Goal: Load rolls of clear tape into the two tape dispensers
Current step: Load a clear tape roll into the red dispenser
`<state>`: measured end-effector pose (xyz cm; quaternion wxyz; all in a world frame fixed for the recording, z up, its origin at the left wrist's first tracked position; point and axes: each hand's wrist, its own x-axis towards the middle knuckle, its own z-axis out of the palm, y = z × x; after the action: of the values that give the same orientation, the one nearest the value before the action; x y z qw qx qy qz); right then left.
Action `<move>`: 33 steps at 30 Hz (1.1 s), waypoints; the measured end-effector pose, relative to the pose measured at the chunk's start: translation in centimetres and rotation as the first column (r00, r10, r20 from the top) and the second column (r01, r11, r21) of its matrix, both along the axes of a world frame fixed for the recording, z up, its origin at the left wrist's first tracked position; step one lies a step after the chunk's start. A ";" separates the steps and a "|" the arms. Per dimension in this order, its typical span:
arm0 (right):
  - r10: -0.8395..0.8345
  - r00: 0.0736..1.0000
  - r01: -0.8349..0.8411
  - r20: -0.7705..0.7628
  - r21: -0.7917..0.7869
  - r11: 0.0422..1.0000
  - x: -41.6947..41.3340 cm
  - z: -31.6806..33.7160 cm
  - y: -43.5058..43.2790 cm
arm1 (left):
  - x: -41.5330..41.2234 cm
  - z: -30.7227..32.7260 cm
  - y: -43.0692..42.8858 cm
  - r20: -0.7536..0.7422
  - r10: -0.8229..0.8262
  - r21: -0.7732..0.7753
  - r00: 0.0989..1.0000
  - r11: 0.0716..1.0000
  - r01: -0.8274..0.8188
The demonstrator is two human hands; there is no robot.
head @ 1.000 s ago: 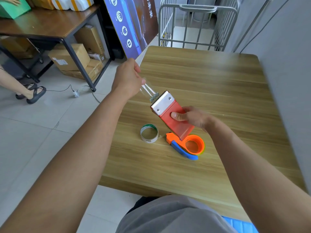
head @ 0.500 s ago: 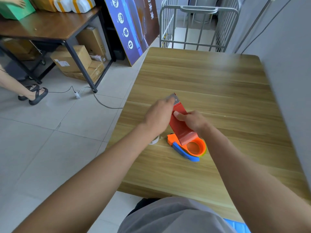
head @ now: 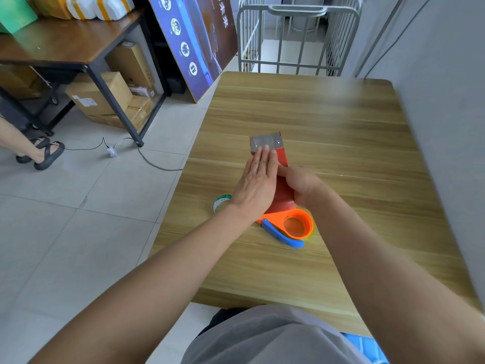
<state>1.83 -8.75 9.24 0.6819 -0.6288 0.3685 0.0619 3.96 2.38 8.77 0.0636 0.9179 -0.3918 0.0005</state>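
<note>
A red tape dispenser (head: 283, 191) with a metal blade plate (head: 265, 142) at its far end is held over the wooden table (head: 328, 122). My right hand (head: 301, 185) grips its body from the right. My left hand (head: 256, 183) lies flat on the dispenser's top, fingers straight and together, fingertips at the metal plate. An orange dispenser (head: 296, 225) with a blue handle lies on the table just below the red one. A roll of clear tape (head: 220, 203) with a green-printed core rests on the table by my left wrist, partly hidden.
The table's left edge drops to a tiled floor with a cable and plug (head: 112, 151). A dark desk (head: 68, 46) with cardboard boxes under it stands at far left, a person's sandalled feet (head: 42, 153) beside it. A metal cage trolley (head: 296, 38) stands beyond the table.
My left hand came back from pulling a strip of tape out past the blade and now lies flat on the red dispenser. The dispenser has turned so its blade points away.
</note>
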 end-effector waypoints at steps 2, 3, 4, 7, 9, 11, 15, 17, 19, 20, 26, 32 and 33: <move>-0.023 1.000 0.021 0.021 0.076 0.997 -0.2 0.1 -0.1 | -0.1 0.0 -0.1 0.036 -0.007 -0.004 0.999 1.000 0.007; -0.028 0.999 0.026 0.026 0.108 0.994 -0.4 0.2 -0.2 | -0.1 0.1 -0.2 0.048 -0.010 -0.004 0.999 1.000 0.010; -0.029 0.999 0.026 0.026 0.128 0.991 -0.5 0.2 -0.2 | -0.1 0.1 -0.2 0.050 -0.015 -0.005 0.999 1.000 0.015; -0.037 0.999 0.034 0.024 0.124 0.992 -0.8 0.0 -0.5 | -0.2 0.2 -0.3 0.063 -0.038 -0.020 0.997 0.999 0.040; -0.054 0.998 0.051 0.028 0.113 0.992 -1.0 -0.2 -0.7 | -0.2 0.1 -0.3 0.082 -0.054 -0.036 0.995 0.998 0.057; -0.079 0.996 0.074 0.039 0.111 0.991 -1.2 -0.4 -1.0 | -0.3 -0.1 -0.4 0.076 -0.052 -0.093 0.996 0.994 0.059; -0.107 0.992 0.098 0.061 0.138 0.986 -1.6 -0.7 -1.4 | -0.2 -0.3 -1.0 -0.084 -0.004 -0.395 0.996 0.918 -0.029; -0.118 0.991 0.108 0.064 0.142 0.984 -2.0 -0.7 -1.7 | -0.1 -0.1 -1.3 -0.220 -0.039 -0.544 0.975 0.835 -0.089; -0.134 0.989 0.124 0.065 0.145 0.982 -2.4 -0.7 -2.1 | 0.0 0.1 -1.6 -0.399 -0.118 -0.660 0.909 0.725 -0.195; -0.148 0.987 0.138 0.062 0.142 0.980 -2.6 -0.8 -2.2 | -0.1 0.3 -1.8 -0.495 -0.153 -0.685 0.856 0.674 -0.275; -0.246 0.966 0.239 0.076 0.092 0.967 -4.4 -1.0 -3.6 | -1.1 -0.2 -5.2 -0.579 -0.119 -0.632 0.806 0.691 -0.352; -0.235 0.968 0.251 0.087 -0.352 0.902 -7.6 -1.6 -6.9 | -3.0 -2.0 -7.9 -0.761 -0.192 -0.512 0.620 0.764 -0.392; -0.228 0.970 0.244 0.089 -0.399 0.884 -8.1 -1.8 -7.4 | -3.2 -2.1 -8.2 -0.769 -0.204 -0.503 0.605 0.778 -0.377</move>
<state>-6.32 -16.18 7.42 0.5456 -0.7085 0.4334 -0.1121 0.73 -5.82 6.66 0.5279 0.7645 -0.2507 -0.2722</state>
